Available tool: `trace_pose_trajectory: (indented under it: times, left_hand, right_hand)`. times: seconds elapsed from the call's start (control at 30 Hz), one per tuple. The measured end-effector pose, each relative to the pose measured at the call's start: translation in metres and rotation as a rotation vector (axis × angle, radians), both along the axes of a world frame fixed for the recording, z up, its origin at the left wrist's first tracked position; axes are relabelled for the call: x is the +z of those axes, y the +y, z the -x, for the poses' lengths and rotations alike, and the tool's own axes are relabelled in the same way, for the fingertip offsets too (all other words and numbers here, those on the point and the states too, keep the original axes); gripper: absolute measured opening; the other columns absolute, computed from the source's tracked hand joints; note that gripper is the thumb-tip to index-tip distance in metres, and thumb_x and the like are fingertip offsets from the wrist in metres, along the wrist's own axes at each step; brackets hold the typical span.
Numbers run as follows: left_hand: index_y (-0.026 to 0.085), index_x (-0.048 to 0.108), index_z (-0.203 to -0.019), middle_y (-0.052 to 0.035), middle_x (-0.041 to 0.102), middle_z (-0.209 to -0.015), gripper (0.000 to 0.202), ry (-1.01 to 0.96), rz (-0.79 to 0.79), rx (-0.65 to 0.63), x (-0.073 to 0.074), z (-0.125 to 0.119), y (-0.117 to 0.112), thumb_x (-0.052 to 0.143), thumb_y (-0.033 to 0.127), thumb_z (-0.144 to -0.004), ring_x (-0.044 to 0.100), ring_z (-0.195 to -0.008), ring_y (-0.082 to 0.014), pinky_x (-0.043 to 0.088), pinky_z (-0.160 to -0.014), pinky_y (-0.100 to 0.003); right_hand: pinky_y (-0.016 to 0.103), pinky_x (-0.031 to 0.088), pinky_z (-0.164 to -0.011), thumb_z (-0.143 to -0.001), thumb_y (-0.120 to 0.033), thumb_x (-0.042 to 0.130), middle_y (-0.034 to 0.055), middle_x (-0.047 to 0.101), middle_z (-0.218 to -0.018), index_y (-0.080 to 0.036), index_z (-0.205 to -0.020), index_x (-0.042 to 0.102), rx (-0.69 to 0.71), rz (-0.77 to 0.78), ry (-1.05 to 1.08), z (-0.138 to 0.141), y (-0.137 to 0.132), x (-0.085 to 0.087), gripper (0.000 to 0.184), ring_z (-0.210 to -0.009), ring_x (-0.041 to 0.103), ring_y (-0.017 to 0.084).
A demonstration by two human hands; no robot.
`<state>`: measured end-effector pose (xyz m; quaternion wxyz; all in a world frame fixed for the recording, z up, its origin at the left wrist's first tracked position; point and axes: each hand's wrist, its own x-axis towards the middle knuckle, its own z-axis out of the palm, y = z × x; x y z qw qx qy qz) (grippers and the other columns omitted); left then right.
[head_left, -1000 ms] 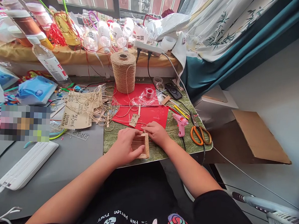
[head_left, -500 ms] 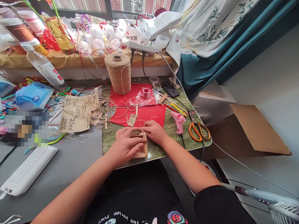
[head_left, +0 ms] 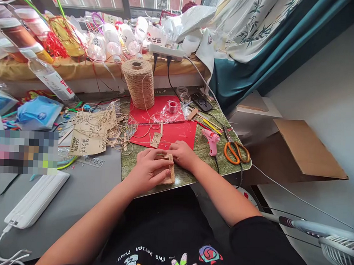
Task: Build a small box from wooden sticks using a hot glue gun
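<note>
My left hand [head_left: 149, 168] grips a small wooden box [head_left: 172, 176] at the table's front edge, its fingers lying across the open top. Twine wraps the box's right side. At the far right corner, the fingers of my right hand [head_left: 182, 155] are bent and pressed together on the twine [head_left: 165, 142], which runs in from the left; their tips are partly hidden. A big spool of twine [head_left: 139, 86] stands upright behind the hands. Under its loose strands lie red sheets [head_left: 179, 134] and a torn piece of sandpaper [head_left: 155, 140].
Right of my hands lie a pink glue gun [head_left: 212, 142], orange-handled scissors [head_left: 236, 152], pencils [head_left: 211, 126] and a black phone [head_left: 201, 102]. To the left are sandpaper sheets [head_left: 89, 134], wooden sticks and a white power strip [head_left: 36, 200]. Bottles [head_left: 50, 78] crowd the sill; an open cardboard box [head_left: 308, 150] stands right.
The view has shifted slightly. Both hands stay at the box in nearly the same pose, with the right hand's fingers moved very little along its far corner.
</note>
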<state>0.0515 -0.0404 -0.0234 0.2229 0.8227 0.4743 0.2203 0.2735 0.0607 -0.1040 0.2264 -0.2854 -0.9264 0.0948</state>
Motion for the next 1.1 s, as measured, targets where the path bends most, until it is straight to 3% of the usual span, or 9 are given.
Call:
trace_pose_trajectory:
  times: [0.33, 0.7, 0.77, 0.93, 1.0, 1.1]
  left_hand:
    - [0.034, 0.075, -0.111, -0.0035, 0.066, -0.139, 0.019, 0.094, -0.019, -0.036, 0.02, -0.011, 0.011, 0.068, 0.044, -0.097, 0.053, -0.128, -0.0308, 0.033, -0.107, -0.055]
    - [0.033, 0.073, -0.111, -0.0046, 0.065, -0.142, 0.023, 0.076, -0.015, -0.006, 0.01, -0.013, 0.008, 0.075, 0.044, -0.091, 0.052, -0.133, -0.0335, 0.031, -0.114, -0.058]
    - [0.035, 0.071, -0.117, -0.0056, 0.06, -0.147, 0.029, 0.07, -0.027, 0.011, 0.009, -0.013, 0.007, 0.077, 0.043, -0.09, 0.05, -0.137, -0.0344, 0.031, -0.116, -0.059]
    - [0.039, 0.056, -0.148, -0.0117, 0.04, -0.159, 0.068, 0.053, -0.092, 0.105, 0.005, -0.013, 0.002, 0.082, 0.042, -0.085, 0.041, -0.146, -0.0389, 0.033, -0.119, -0.061]
    - [0.04, 0.06, -0.144, -0.0101, 0.04, -0.159, 0.061, 0.075, -0.111, 0.079, 0.004, -0.012, 0.002, 0.08, 0.042, -0.087, 0.041, -0.146, -0.0388, 0.032, -0.12, -0.062]
    - [0.041, 0.073, -0.126, -0.0056, 0.049, -0.155, 0.033, 0.101, -0.124, 0.018, 0.003, -0.012, 0.003, 0.074, 0.043, -0.093, 0.043, -0.144, -0.0362, 0.03, -0.12, -0.061]
  right_hand:
    - [0.036, 0.031, -0.076, -0.104, -0.029, 0.064, 0.0046, 0.069, -0.086, -0.023, -0.092, 0.08, -0.009, -0.001, 0.031, 0.0, 0.002, -0.006, 0.022, -0.084, 0.049, 0.021]
    - [0.036, 0.032, -0.079, -0.104, -0.026, 0.062, 0.0042, 0.068, -0.089, -0.023, -0.096, 0.08, -0.017, 0.037, 0.064, -0.002, 0.002, -0.011, 0.02, -0.085, 0.05, 0.021]
    - [0.036, 0.033, -0.08, -0.105, -0.028, 0.062, 0.0043, 0.068, -0.09, -0.024, -0.097, 0.081, -0.021, 0.04, 0.071, -0.002, 0.002, -0.011, 0.021, -0.086, 0.05, 0.021]
    - [0.036, 0.035, -0.082, -0.104, -0.029, 0.064, 0.0056, 0.068, -0.092, -0.022, -0.097, 0.081, -0.031, 0.05, 0.077, -0.001, 0.002, -0.012, 0.02, -0.088, 0.051, 0.022]
    - [0.036, 0.036, -0.082, -0.104, -0.029, 0.064, 0.0053, 0.067, -0.092, -0.023, -0.1, 0.081, -0.037, 0.049, 0.082, -0.001, 0.002, -0.011, 0.019, -0.087, 0.051, 0.021]
    - [0.035, 0.036, -0.082, -0.105, -0.032, 0.062, 0.0049, 0.067, -0.09, -0.025, -0.102, 0.082, -0.034, 0.051, 0.085, -0.002, 0.001, -0.009, 0.021, -0.087, 0.051, 0.021]
